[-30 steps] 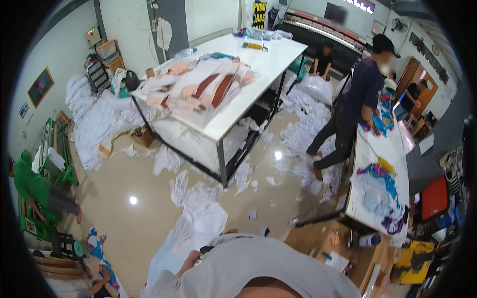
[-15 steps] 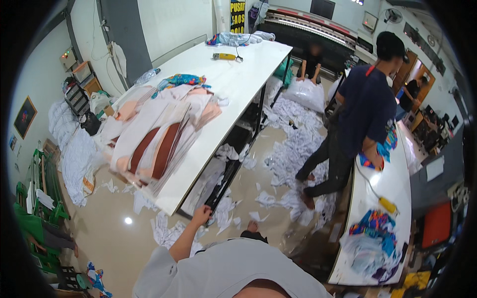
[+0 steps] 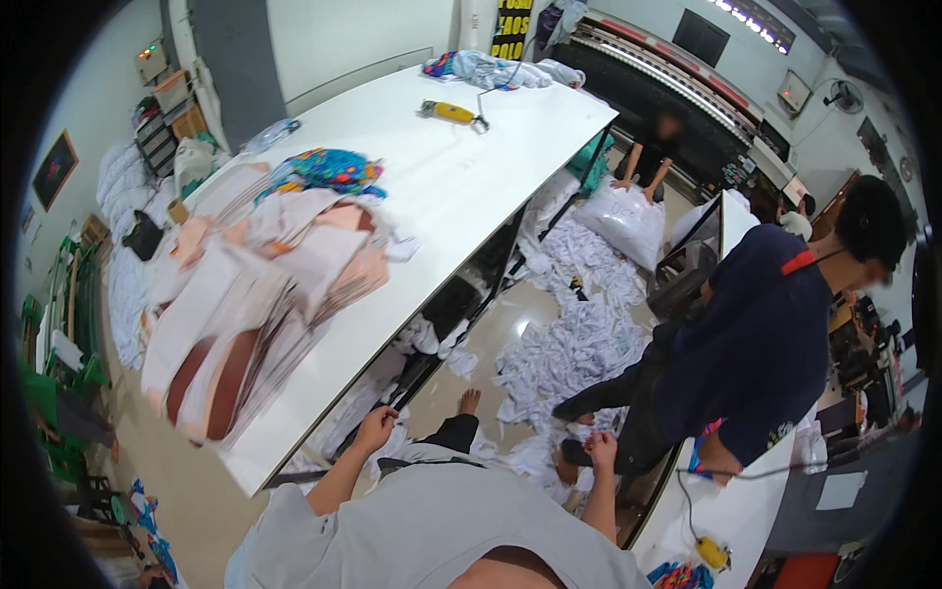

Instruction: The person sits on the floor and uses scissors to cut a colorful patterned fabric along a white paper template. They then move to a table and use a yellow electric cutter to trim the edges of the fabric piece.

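My left hand point(image 3: 375, 429) is beside the long edge of the white table point(image 3: 442, 162), its fingers curled in and nothing visible in them. My right hand point(image 3: 601, 450) is raised in front of me on the right, near a co-worker's leg, with its fingers bent together and nothing to be seen in them. A layered stack of pale pink and brown cut fabric point(image 3: 265, 294) lies on the near part of the table. Behind it is a bunched blue patterned cloth point(image 3: 329, 172). A yellow handheld cutting machine point(image 3: 449, 112) with a cord lies farther off.
White fabric scraps point(image 3: 564, 344) cover the floor of the aisle ahead. A co-worker in dark clothes point(image 3: 756, 334) stands close on my right, at a second white table point(image 3: 756, 501). Another person crouches behind a stuffed white sack point(image 3: 620, 221) at the aisle's far end.
I have moved forward along the table, and the view has turned. My right hand has come into sight. My left hand stays by the table edge. The co-worker now appears closer.
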